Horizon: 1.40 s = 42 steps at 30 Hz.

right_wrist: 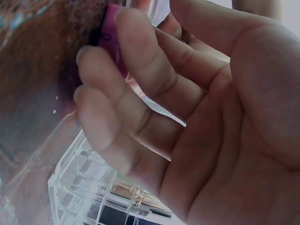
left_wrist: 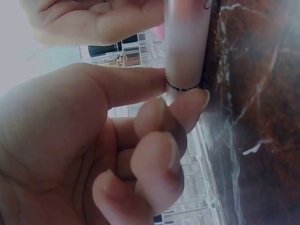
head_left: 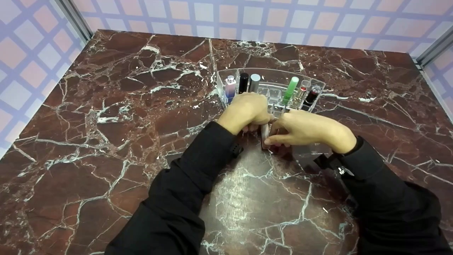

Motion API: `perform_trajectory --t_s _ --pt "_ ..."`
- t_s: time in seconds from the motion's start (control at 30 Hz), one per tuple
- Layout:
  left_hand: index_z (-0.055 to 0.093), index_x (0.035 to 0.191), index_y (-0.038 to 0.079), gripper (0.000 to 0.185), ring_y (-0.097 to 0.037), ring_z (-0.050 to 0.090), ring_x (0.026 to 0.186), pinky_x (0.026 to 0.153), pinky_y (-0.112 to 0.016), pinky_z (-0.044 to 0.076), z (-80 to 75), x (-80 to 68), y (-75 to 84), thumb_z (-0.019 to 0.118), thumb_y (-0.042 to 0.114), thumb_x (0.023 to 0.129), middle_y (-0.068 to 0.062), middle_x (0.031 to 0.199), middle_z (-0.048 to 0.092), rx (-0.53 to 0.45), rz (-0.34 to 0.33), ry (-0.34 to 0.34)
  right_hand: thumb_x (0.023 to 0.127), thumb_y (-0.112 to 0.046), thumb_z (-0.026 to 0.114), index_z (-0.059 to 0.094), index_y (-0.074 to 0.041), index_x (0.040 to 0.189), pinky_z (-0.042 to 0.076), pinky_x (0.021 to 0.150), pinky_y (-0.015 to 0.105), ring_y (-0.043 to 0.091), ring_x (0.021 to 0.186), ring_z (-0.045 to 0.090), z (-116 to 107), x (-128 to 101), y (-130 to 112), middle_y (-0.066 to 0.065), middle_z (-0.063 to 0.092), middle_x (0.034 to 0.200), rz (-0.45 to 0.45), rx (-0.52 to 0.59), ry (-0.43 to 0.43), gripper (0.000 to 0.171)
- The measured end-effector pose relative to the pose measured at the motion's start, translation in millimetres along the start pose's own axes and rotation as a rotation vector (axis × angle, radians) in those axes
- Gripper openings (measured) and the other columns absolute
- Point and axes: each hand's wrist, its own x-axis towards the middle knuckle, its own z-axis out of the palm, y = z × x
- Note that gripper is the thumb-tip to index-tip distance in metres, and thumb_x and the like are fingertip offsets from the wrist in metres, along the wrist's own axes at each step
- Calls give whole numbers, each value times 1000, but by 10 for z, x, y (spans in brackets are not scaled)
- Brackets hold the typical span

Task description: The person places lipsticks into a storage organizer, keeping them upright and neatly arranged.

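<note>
Head view looks down from above; both wrist views sit close, sharing the clear organizer [head_left: 270, 88].

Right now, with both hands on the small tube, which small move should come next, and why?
Probably lift the tube toward a free slot of the clear organizer: left hand and right hand both pinch it just in front of the organizer.

You are at a staged recording booth, not a home. A marble-patterned bench [head_left: 106, 124] fills the frame, and checked backdrop panels [head_left: 247, 17] on metal posts [head_left: 76, 17] line its top edge.
</note>
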Motion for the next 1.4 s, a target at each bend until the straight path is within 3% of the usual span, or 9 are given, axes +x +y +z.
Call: perform_trajectory --t_s 0.17,0.4,0.67,0.83,1.1,1.23,1.4 --pt "72 80 17 40 -11 68 55 72 -27 54 -2 6 3 52 40 104 1 71 71 -1 3 -3 99 -38 66 74 -14 89 52 57 29 3 52 56 3 -2 22 -5 68 68 -14 1 6 27" --pt "73 80 15 23 -13 69 56 67 -26 55 -21 22 15 56 17 96 0 74 72 -24 -10 -31 100 -38 65 75 -14 91 52 58 29 4 54 57 -4 -5 39 -5 69 71 -21 2 -8 27" --pt "74 81 15 25 -13 69 56 63 -26 56 -3 43 25 57 21 98 -1 74 72 -30 -25 -34 99 -37 66 71 -15 84 45 49 27 3 47 48 11 -19 40 -7 61 62 -11 -7 -9 27" --pt "72 85 14 27 -13 69 57 57 -25 57 7 53 52 56 27 101 -1 75 72 -30 -59 -58 98 -41 67 69 -16 82 49 53 29 4 50 52 18 -19 37 -8 62 63 16 -9 -7 30" --pt "72 90 12 26 -13 69 59 56 -26 58 15 61 98 70 38 96 -2 77 72 -66 -134 -120 94 -53 67 67 -16 86 51 57 31 7 54 56 23 -21 21 -9 62 67 100 -13 -30 37" --pt "73 90 14 24 -12 66 57 57 -25 57 20 58 97 69 37 96 -1 77 70 -75 -143 -126 92 -54 69 65 -16 82 48 51 31 6 49 50 23 -24 13 -7 59 61 136 -13 -36 40" --pt "71 84 18 27 -11 63 55 61 -25 56 15 48 111 60 36 100 1 74 66 -49 -152 -128 91 -56 69 55 -17 70 37 46 28 5 44 36 28 -22 11 -10 45 54 173 -35 -35 47"
